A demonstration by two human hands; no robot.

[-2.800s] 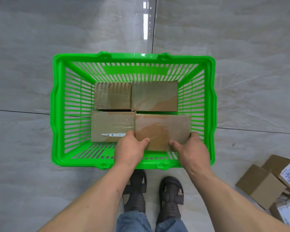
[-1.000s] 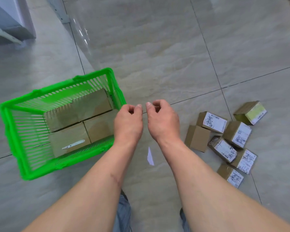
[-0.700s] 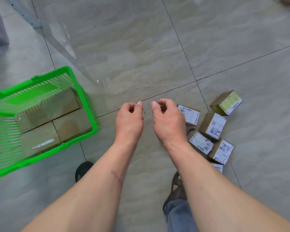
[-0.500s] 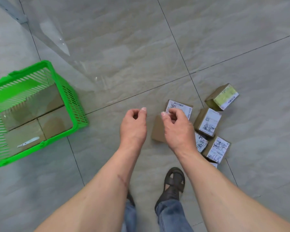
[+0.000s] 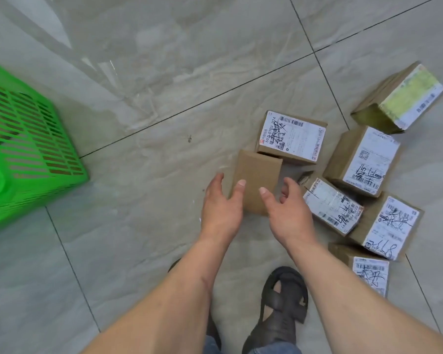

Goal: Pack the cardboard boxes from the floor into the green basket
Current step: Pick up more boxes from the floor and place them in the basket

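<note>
A plain brown cardboard box lies on the grey tiled floor in the middle of the view. My left hand and my right hand hover over its near end, one at each side, fingers spread and holding nothing. Several more cardboard boxes with white shipping labels lie to the right, among them a labelled box just behind the plain one and a box with a yellow-green label at the far right. Only one corner of the green basket shows, at the left edge.
My dark sandal stands on the floor just below my right hand. Bare floor tiles stretch between the basket and the pile of boxes.
The view has swung right from the basket to the pile of boxes. Both hands have dropped toward the plain box and their fingers have spread.
</note>
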